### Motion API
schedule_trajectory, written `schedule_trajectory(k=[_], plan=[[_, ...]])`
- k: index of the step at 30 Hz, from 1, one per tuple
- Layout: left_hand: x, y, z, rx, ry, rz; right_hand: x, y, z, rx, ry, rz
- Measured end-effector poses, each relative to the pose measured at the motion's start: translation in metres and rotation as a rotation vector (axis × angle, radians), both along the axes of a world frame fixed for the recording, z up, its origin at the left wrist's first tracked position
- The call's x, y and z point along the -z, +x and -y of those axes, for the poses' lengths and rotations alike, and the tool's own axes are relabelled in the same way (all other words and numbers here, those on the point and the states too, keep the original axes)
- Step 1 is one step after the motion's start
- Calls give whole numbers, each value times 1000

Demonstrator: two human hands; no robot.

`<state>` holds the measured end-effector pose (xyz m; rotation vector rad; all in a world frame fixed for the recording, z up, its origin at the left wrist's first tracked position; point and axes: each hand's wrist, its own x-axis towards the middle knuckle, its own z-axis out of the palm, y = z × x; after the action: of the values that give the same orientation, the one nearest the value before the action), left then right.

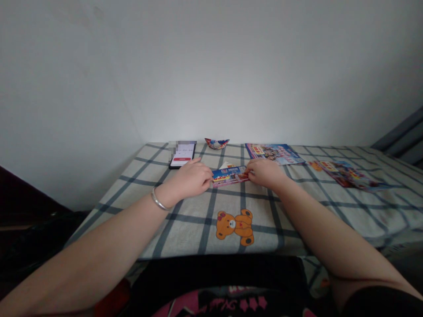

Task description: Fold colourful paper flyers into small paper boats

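A narrow folded strip of colourful printed paper [229, 175] lies on the checked cloth [185, 229] in front of me. My left hand [190, 179], with a silver bangle on its wrist, pinches the strip's left end with fingers closed. My right hand [264, 172] pinches the strip's right end the same way. Both hands rest on the cloth with the strip stretched between them.
A phone [182, 155] with a lit screen lies at the back left. A small folded paper boat [217, 143] sits by the wall. Two colourful leaflets [274, 152] [346, 175] lie to the right. An orange bear print [236, 226] marks the cloth near me.
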<state>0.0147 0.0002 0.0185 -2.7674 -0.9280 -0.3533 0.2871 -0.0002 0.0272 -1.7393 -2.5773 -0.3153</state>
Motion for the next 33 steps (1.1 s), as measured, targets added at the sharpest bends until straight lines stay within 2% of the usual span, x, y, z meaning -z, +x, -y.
schedule_trajectory(k=[7,14,20,27,33], plan=[[1,-2,-2,8,2,-1,-3,6,-1,55,0,42],[1,2,2,-47,28,-10,10,4,-5,93,100,-74],[4,4,6,-97,27,22,19,2,-9,-89,55,-188],[22,3,-1,-161,14,150,21,-2,-9,-296,39,-265],[27,2,-7,-179,-41,97,23,-4,-9,-417,15,-309]])
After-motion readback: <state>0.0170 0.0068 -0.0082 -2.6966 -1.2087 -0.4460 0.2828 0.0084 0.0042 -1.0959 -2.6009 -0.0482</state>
